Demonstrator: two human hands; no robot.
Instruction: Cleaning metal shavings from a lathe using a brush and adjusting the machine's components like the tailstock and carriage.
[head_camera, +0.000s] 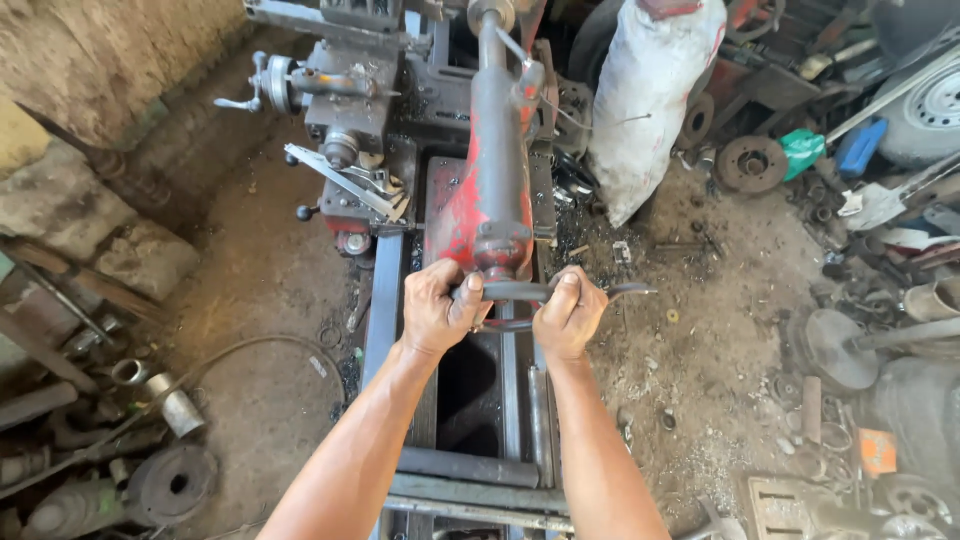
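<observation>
Here: left hand (440, 308) and right hand (568, 315), both closed around a dark curved metal handle (520, 292). Handle sits at the near end of a red-painted cylinder (495, 170) lying on a lathe bed (385, 300).

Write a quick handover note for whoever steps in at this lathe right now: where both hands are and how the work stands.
Left hand: closed on the dark handwheel at the near end of the red tailstock.
Right hand: gripping the same wheel's right side.
The tailstock sits on the lathe bed, its long barrel pointing to the carriage.
Done: both hands are set on the wheel.
Left: cannot tell how far it is wound.
</observation>
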